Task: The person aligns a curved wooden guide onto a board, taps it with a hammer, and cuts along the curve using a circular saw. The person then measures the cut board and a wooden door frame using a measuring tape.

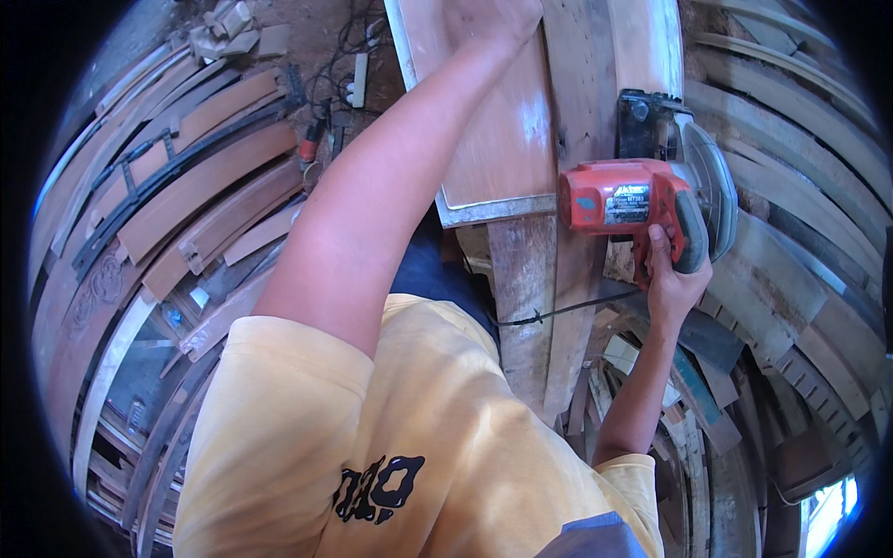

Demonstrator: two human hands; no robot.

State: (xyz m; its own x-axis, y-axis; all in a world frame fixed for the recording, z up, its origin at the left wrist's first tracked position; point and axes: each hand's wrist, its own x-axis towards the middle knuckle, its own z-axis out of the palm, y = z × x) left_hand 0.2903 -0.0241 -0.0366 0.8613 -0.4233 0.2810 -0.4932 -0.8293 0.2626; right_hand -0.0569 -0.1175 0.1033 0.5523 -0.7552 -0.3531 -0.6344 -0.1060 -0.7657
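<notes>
By the right hand [677, 277], with fingers wrapped around the handle [690, 232], the red circular saw [609, 193] is held over wooden boards [579, 84]. Farther, at the panel [498, 139], the left hand [498, 13] is partly cut off; its opening cannot be told.

The left arm [372, 186] stretches far forward, the left hand [491, 13] partly cut off at the upper edge, while the right hand [678, 279] curls closed, its thumb [659, 245] extended forward
</notes>
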